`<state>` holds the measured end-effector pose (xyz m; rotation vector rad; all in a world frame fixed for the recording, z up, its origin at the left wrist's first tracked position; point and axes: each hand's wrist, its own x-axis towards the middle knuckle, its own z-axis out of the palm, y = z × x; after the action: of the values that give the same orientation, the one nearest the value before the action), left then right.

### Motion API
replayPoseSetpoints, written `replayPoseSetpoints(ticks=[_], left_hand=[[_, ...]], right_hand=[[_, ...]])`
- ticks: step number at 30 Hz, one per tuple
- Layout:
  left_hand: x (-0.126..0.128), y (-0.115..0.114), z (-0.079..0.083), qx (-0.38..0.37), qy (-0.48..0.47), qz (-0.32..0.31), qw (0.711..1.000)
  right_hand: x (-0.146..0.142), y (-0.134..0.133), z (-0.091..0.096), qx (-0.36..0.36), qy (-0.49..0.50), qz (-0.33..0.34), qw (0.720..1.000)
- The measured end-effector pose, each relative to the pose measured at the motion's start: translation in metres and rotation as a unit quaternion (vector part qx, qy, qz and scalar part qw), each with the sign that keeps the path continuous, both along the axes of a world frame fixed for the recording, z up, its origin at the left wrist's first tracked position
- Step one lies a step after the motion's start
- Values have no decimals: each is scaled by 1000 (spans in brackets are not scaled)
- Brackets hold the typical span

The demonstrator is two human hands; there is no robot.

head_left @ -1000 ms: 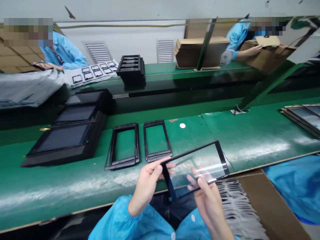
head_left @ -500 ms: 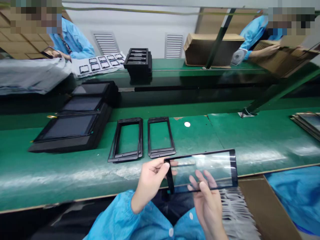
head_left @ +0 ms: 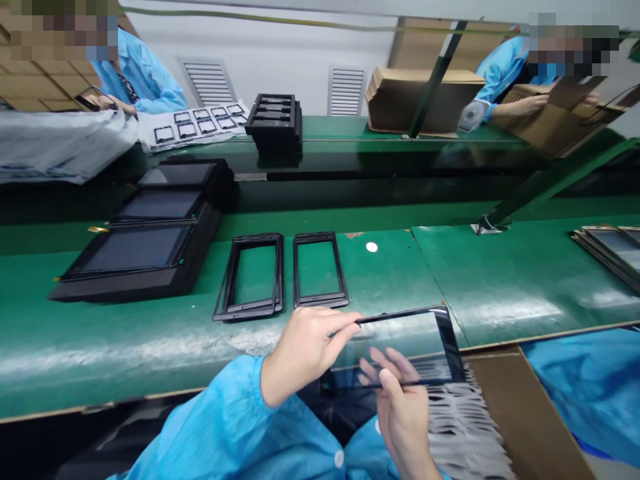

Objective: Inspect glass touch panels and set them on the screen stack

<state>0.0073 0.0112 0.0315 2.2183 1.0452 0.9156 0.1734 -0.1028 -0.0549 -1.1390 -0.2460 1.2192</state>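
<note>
Both hands on the glass panel – left hand grip pinches its near-left edge, right hand grip holds the lower edge from beneath. Panel sits over the table front edge. Beyond – two black frames, then stacked black trays.

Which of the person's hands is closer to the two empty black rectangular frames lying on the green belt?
Left. The left hand sits just below the black frames; the right hand is lower and farther right.
</note>
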Motion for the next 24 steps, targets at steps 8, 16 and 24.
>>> replayPoseSetpoints(ticks=[8, 16, 24], left_hand=[[1, 2, 11, -123, 1, -21, 992], [-14, -2, -7, -196, -110, 11, 974], [-18, -23, -5, -205, -276, 77, 936]], right_hand=[[1, 6, 5, -12, -14, 98, 995], [-13, 14, 21, -12, -21, 142, 990], [33, 30, 35, 90, -400, 125, 904]])
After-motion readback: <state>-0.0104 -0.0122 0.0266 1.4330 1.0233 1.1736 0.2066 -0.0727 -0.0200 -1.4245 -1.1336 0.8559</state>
